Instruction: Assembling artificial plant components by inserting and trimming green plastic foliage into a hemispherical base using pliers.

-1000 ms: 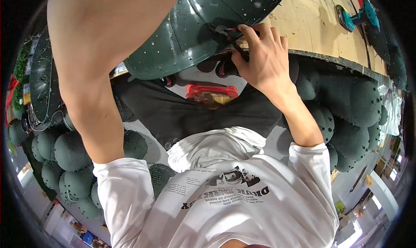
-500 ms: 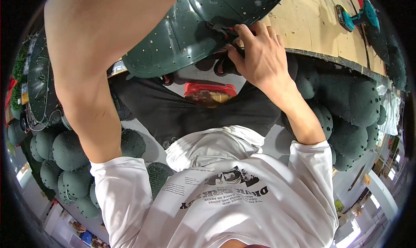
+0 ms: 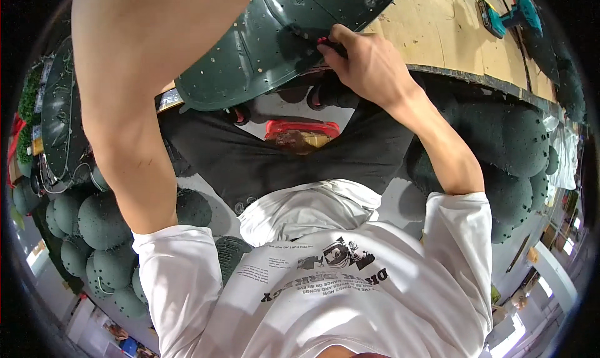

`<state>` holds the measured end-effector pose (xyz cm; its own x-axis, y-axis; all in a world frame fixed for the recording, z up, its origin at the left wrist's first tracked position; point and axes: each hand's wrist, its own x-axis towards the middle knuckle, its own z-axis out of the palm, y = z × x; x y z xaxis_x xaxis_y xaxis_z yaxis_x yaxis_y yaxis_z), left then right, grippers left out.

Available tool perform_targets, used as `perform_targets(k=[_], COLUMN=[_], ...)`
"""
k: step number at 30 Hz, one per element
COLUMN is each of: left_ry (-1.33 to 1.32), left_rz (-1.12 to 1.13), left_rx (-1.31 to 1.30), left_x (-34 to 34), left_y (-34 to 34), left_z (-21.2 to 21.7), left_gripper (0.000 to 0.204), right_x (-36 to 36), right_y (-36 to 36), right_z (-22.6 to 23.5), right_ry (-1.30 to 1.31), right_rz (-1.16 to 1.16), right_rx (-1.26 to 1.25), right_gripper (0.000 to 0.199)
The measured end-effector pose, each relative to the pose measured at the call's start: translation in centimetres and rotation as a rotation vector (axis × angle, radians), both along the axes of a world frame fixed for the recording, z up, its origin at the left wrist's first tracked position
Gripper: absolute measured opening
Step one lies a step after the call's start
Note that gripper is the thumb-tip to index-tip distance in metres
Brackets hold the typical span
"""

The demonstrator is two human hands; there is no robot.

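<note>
A large dark green dome shell [image 3: 269, 45] studded with small holes is held up in front of me. My right hand [image 3: 370, 65] presses against its lower rim, fingers closed on a small dark and red piece [image 3: 323, 43] at the shell's edge. My left forearm [image 3: 134, 108] rises along the shell's left side, and its hand is out of the picture at the top. Below are my white printed shirt [image 3: 325, 283] and black trousers [image 3: 250, 161].
A wooden worktop [image 3: 437, 30] lies at the upper right with a teal power drill [image 3: 505, 14] on it. Green balls are piled at the left [image 3: 94, 223] and right [image 3: 512, 148]. Another green shell [image 3: 59, 123] stands at the far left. A red object [image 3: 303, 129] lies by my feet.
My right hand has shifted slightly upward along the shell's rim, and the shell has risen a little with it. The left arm has stayed in place.
</note>
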<state>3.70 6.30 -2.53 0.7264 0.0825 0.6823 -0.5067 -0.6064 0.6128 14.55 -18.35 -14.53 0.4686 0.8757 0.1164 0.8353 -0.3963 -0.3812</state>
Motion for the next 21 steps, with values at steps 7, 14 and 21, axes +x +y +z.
perform_targets(k=[7,14,21], left_ry=[0.002,0.031,0.052], left_rz=[-0.007,0.007,0.028], left_rx=[0.014,0.022,0.026], left_x=[-0.9,-0.8,-0.5], left_y=[-0.6,-0.5,-1.5], left_z=[0.3,0.2,0.1], left_gripper=[0.056,0.056,0.056], right_x=[2.2,-0.6,0.2], right_y=[-1.6,-1.7,-1.5], right_z=[-0.5,-0.6,0.0], right_ry=[0.587,-0.166,-0.307], right_rz=[-0.170,-0.078,0.022], right_rx=[0.212,0.175,0.089], right_gripper=[0.036,0.032,0.033])
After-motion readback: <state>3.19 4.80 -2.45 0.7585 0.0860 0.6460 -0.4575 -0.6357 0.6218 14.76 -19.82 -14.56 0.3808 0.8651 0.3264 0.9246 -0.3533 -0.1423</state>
